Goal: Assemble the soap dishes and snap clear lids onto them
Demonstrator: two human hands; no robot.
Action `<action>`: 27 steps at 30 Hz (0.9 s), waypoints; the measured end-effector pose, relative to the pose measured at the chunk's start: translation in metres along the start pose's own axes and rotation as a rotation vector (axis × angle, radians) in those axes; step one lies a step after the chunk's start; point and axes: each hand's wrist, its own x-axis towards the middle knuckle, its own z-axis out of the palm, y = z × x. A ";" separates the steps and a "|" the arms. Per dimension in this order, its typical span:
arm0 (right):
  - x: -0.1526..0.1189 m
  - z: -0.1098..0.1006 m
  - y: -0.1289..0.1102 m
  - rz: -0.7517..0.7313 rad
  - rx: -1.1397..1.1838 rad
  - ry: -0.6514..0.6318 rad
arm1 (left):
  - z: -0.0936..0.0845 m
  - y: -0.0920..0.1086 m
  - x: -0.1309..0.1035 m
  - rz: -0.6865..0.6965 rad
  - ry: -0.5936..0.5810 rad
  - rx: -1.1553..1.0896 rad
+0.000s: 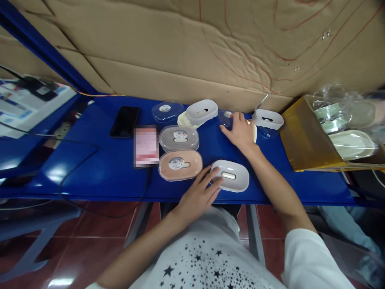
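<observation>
Two lidded oval soap boxes, grey (179,138) and peach (180,165), look finished on the blue tabletop (90,168), while the left hand (198,193) rests spread, gripping nothing, on a loose white slotted tray (230,175) and the right hand (240,130) lies flat over a clear plastic lid (226,118).

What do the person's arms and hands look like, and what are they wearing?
Both arms are bare from the elbow down. The left hand and right hand have no gloves, rings or watch that show. The right arm comes out of a plain white short sleeve. The white shirt has small black stars.
</observation>
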 end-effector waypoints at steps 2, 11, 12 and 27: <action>-0.028 -0.018 0.018 -0.075 0.111 0.082 | -0.001 0.001 -0.001 -0.016 -0.002 -0.029; -0.192 -0.054 0.069 -0.313 0.618 -0.046 | -0.004 -0.001 -0.002 -0.199 0.063 -0.297; -0.199 -0.052 0.069 -0.320 0.622 -0.052 | -0.004 -0.002 -0.002 -0.202 0.060 -0.317; -0.199 -0.046 0.059 -0.559 0.566 -0.142 | -0.009 -0.008 0.002 -0.161 -0.055 -0.250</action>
